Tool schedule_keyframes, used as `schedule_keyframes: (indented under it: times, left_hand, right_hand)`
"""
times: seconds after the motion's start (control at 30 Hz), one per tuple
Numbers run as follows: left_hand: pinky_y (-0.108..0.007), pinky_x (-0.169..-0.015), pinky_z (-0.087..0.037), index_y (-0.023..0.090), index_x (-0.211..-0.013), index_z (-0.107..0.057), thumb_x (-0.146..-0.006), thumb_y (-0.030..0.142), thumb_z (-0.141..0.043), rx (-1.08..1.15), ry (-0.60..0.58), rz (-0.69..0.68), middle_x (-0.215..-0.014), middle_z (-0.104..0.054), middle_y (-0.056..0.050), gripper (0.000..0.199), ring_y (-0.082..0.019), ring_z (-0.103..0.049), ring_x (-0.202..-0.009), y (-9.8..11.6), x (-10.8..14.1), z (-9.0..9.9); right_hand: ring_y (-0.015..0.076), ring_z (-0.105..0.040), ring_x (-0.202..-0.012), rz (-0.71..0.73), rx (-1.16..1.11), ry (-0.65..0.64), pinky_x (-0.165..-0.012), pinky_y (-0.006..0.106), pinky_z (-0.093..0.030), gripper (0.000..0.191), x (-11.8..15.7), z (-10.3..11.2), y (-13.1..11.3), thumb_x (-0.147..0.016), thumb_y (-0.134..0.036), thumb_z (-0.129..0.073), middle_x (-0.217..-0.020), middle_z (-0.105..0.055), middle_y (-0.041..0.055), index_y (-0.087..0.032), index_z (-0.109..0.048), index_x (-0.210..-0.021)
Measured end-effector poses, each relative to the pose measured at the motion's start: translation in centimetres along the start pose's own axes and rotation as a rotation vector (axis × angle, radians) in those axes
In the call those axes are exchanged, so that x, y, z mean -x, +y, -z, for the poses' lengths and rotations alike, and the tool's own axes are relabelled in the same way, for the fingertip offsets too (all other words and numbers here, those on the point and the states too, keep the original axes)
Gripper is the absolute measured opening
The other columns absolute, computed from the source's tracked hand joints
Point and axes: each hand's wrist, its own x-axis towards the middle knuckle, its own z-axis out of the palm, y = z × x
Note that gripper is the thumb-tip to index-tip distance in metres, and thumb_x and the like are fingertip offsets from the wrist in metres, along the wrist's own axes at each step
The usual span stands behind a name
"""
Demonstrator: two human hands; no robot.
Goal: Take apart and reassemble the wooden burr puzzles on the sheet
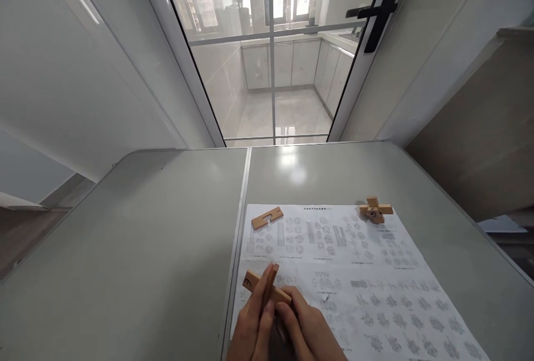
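Note:
My left hand (252, 325) and my right hand (307, 322) are close together near the front of the table, both closed around crossed wooden puzzle pieces (250, 280). One piece with a dark mark on its end sticks out to the left, and another stands up between my fingers. My fingers hide the middle where the pieces meet. Beyond my hands, a flat wooden piece with a cut-out slot (258, 222) lies at the top left of a printed sheet (346, 267). A cross-shaped cluster of joined wooden pieces (375, 212) rests at the sheet's top right corner.
The sheet carries rows of small diagrams and lies on a grey-green table (167, 238). A pale seam strip (245, 183) runs along the tabletop left of the sheet. Past the far edge stands a glass door (292, 66) with a black handle (381, 11).

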Motion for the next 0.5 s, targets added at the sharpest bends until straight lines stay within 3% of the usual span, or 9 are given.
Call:
schedule_keyframes:
  times: [0.3, 0.5]
  left_hand:
    - [-0.040, -0.132, -0.039, 0.026, -0.169, -0.043, -0.116, 0.043, -0.035, -0.006, -0.055, -0.013, -0.170, -0.049, -0.007, 0.056, -0.024, -0.046, -0.159, 0.58, -0.09, -0.09]
    - [-0.039, -0.122, -0.053, 0.031, -0.162, -0.054, -0.115, 0.039, -0.044, -0.121, 0.067, -0.108, -0.159, -0.062, -0.008, 0.048, -0.025, -0.062, -0.146, 0.68, -0.06, -0.62]
  right_hand:
    - [0.0169, -0.059, -0.059, 0.023, 0.059, 0.044, -0.057, 0.026, -0.041, 0.047, 0.01, -0.17, -0.01, -0.114, -0.061, -0.035, -0.071, -0.063, -0.0006, -0.023, -0.060, -0.103]
    - [0.0175, -0.064, -0.064, 0.026, -0.003, 0.074, -0.063, 0.025, -0.050, 0.049, 0.29, -0.30, -0.41, -0.114, -0.062, -0.035, -0.074, -0.067, 0.0005, -0.023, -0.065, -0.111]
